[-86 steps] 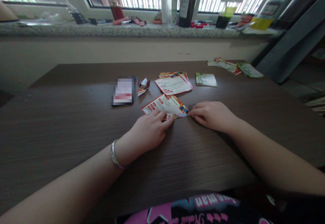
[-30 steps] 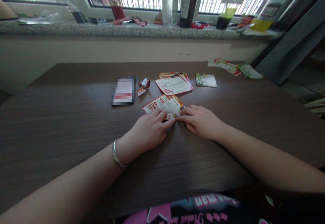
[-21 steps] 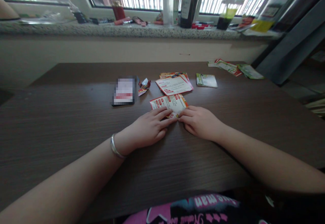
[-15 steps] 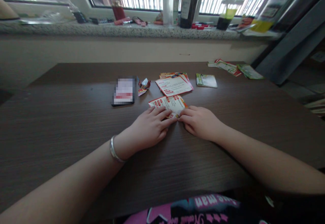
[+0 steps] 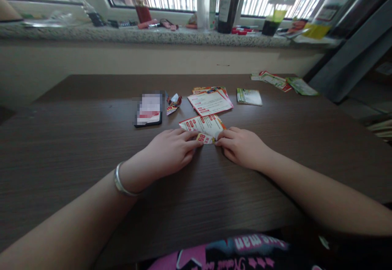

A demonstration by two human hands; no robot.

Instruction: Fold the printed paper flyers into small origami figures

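- While both hands touch the sheet of paper (image 5: pixel 205 123), neither is clearly nearer: it lies flat on the table (image 5: pixel 92 155), ahead of and between them, its long side running roughly left to right across the person's front.
- The left hand (image 5: pixel 171 149) reaches in from the left, fingers stretched together over the near left part; whether its thumb grips anything cannot be told.
- The right hand (image 5: pixel 241 147) comes from the opposite side, fingertips gathered at the near right corner; a pinch seems likely, but the underside is hidden.
- Along the near edge, between the fingertips, shows a narrow strip (image 5: pixel 204 139) with large red figures, apparently a turned-up fold.
- Beyond it the sheet is white, with red labels, dark print and an orange right border; its near left part is covered.
- Just past the far edge sits a pile of leaflets (image 5: pixel 211 102); whether they touch is unclear.
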